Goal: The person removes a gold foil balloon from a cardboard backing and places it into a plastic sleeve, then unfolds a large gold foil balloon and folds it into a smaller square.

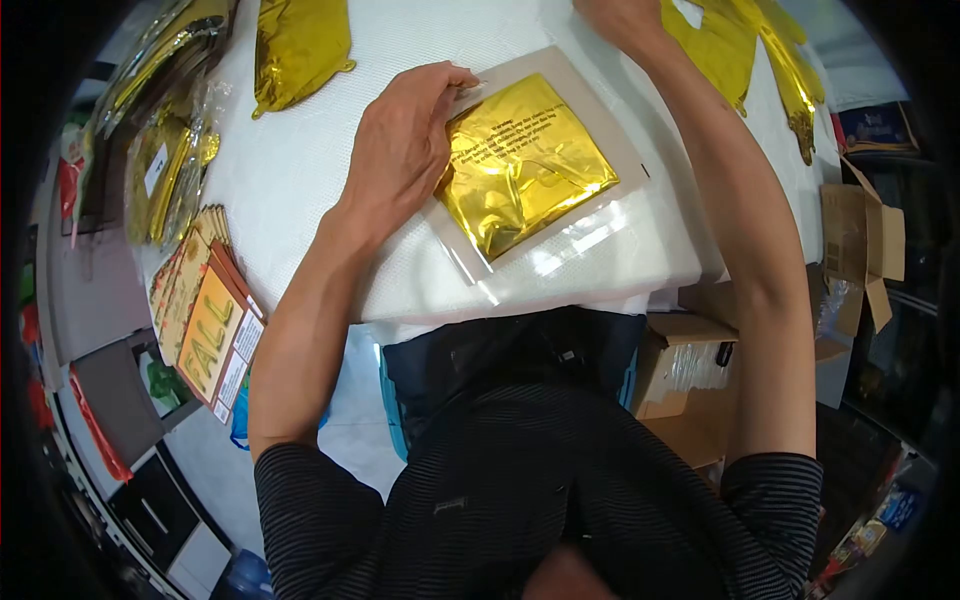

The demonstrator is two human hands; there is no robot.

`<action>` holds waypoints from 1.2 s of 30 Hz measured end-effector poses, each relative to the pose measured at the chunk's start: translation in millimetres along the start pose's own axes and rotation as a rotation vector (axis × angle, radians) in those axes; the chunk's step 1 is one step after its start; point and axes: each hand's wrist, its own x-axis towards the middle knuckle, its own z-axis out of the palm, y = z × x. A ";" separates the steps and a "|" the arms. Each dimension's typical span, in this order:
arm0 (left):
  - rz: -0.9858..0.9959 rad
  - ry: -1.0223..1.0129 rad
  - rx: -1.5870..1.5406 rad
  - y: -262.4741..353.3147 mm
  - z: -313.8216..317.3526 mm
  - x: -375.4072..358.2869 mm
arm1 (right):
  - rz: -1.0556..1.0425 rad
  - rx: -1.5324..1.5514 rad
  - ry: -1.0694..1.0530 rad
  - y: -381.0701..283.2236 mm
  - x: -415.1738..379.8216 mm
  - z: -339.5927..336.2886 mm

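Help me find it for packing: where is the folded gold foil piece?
Head view, centre: the folded gold foil lies on a grey card on the white table, under the left hand.

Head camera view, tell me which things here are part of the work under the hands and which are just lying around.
In hand:
- left hand pressing on the folded gold foil
- grey card under the foil
- clear sleeve
- right hand at the card's far edge

Lying about:
- FALL cards
- loose gold balloons
- cardboard boxes
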 end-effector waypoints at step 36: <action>0.282 -0.248 0.009 -11.8 14.4 10.6 | 0.197 0.354 0.017 -22.6 -278.3 -160.8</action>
